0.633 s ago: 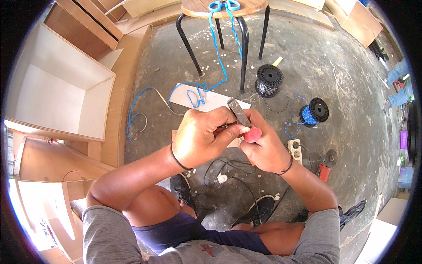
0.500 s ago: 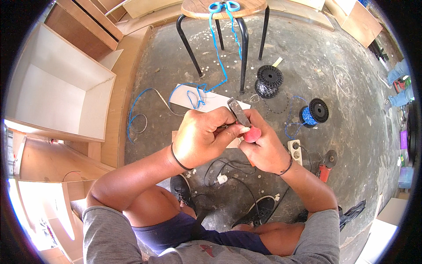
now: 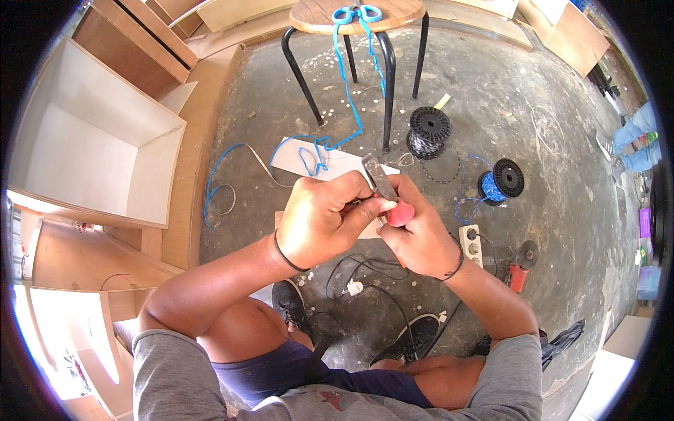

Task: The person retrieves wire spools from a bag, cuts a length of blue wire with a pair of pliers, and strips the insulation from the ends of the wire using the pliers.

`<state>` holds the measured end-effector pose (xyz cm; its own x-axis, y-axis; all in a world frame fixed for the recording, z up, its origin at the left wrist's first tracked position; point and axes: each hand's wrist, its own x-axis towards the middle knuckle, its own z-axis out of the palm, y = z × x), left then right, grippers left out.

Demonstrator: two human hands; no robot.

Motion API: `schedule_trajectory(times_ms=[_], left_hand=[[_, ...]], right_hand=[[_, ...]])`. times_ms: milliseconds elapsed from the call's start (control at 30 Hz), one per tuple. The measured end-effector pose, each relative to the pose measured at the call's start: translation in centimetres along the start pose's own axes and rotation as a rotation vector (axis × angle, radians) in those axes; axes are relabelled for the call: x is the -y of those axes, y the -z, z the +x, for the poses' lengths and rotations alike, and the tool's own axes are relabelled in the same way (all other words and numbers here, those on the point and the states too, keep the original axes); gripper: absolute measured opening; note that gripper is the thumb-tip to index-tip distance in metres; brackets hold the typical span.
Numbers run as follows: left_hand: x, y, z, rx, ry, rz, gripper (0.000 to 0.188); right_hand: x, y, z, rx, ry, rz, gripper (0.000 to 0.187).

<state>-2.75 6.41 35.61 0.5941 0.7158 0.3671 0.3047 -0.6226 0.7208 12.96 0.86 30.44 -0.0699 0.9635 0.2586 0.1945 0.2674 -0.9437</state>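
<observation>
Our two forearms [image 3: 217, 274] come from the lower left and lower right of the frame, bent toward its centre. There, our left hand [image 3: 319, 214] is closed, its back facing up, and what its curled fingers hide we cannot tell. Our right hand [image 3: 427, 238] is closed around a tool [image 3: 380, 177], whose grey metal head tilts to the upper left, above its red part [image 3: 401, 213].
</observation>
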Motion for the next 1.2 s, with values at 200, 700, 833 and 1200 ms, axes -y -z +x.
schedule_trajectory(times_ms=[200,700,833,1200], left_hand=[[0.2,-0.1,0.1,-0.022,-0.036,0.048,0.018],[-0.1,0.1,1.0,0.002,0.067,0.079,0.015],[0.1,0.1,0.8,0.031,0.068,-0.055,0.01],[0.0,0.3,0.5,0.027,0.05,-0.02,0.012]], right_hand=[[0.4,0.1,0.0,-0.008,-0.012,0.012,0.04],[-0.5,0.0,0.8,-0.075,-0.093,0.055,0.048],[0.4,1.1,0.7,0.133,-0.15,0.127,0.056],[0.4,1.4,0.4,0.145,-0.195,0.1,0.074]])
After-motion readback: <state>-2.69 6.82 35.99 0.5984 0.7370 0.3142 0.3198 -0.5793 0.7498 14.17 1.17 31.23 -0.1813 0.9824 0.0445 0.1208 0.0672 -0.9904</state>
